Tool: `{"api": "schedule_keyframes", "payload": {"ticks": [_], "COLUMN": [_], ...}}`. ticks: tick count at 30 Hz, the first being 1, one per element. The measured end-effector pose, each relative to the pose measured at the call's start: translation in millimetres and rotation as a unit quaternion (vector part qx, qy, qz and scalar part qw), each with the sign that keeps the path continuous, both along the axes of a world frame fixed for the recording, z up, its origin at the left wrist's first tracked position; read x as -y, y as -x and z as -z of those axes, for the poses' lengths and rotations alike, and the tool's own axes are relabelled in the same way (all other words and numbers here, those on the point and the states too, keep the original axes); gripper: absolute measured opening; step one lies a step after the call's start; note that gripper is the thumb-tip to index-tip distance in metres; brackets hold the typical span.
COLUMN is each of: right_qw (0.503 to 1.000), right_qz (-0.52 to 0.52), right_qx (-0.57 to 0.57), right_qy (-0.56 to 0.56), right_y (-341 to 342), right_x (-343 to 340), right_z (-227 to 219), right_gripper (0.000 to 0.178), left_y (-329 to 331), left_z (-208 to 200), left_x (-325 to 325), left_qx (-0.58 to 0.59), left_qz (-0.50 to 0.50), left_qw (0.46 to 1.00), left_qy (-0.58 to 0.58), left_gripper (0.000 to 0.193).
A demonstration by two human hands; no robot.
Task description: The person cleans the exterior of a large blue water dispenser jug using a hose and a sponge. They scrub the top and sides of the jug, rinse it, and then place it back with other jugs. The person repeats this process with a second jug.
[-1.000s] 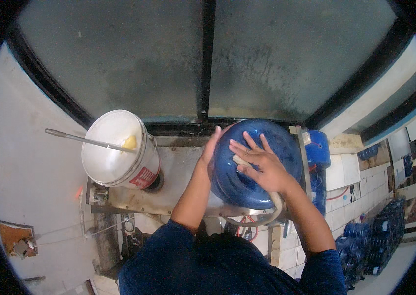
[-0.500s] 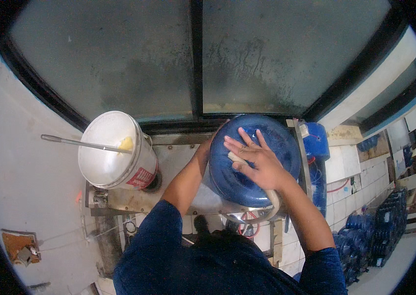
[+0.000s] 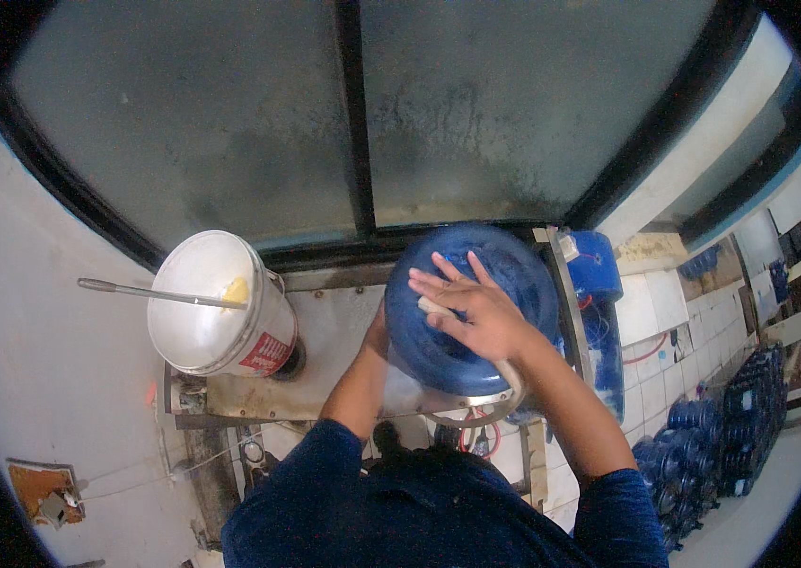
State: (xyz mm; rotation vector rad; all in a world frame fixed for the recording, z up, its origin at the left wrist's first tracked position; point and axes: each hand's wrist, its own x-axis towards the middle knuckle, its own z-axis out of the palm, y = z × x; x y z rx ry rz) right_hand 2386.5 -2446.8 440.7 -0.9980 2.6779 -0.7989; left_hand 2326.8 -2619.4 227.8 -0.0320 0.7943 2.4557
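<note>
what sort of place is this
Probably a bottle-washing or water-refilling station: a large blue bottle at a metal bench, a pale hose under the right hand, and more blue bottles grouped at right.

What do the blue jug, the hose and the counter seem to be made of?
Jug: probably plastic, smooth blue with a soft sheen. Hose: perhaps rubber or flexible plastic, dull beige, smoothly curved. Counter: likely metal, grey, with fastener heads along its edge.

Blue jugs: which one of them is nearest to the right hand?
The blue jug on the metal counter, directly under the spread right hand; the other blue jugs are farther right, well away from it.
</note>
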Motion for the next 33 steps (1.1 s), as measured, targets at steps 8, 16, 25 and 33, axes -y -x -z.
{"api": "schedule_keyframes", "payload": {"ticks": [8, 16, 25, 33], "right_qw": [0.999, 0.998, 1.000, 0.999], "right_qz": [0.002, -0.032, -0.003, -0.023], "right_qx": [-0.035, -0.032, -0.011, -0.022], "right_qy": [-0.038, -0.031, -0.015, -0.034], "right_y": [4, 8, 11, 10], "right_x": [16, 12, 4, 2], "right_z": [2, 0, 2, 0], "right_gripper": [0.054, 0.052, 0.054, 0.054], "left_y": [-59, -13, -126, -19], "left_z": [124, 119, 168, 145], "left_x": [-15, 1, -37, 0], "left_qx": [0.081, 0.096, 0.139, 0.118], "left_qz": [-0.167, -0.048, -0.255, -0.035], "left_qw": [0.982, 0.994, 0.955, 0.992], "left_qy": [0.032, -0.020, 0.055, -0.038], "left_gripper": [0.057, 0.057, 0.056, 0.058]}}
